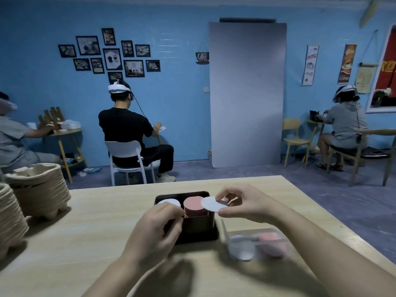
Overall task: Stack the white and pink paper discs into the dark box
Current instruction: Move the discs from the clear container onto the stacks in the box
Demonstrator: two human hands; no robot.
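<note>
Dark box (182, 192): sat on the desk (107, 211), holding a white stack (169, 203) and a pink stack (194, 205).
Right hand (242, 205): grip pinched one white disc (211, 204) by its edge, above the box's pink stack.
Left hand (158, 228): curled at the box's near wall; grip contents unclear.
Risk: the disc might drop onto pink, or slip from the edge pinch.

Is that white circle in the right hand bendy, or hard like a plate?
Probably a bit stiff: the white disc looks flat though the right hand pinches only its edge. Likely very light, since fingertips alone hold it. It looks thin, so it may crease if squeezed.
</note>
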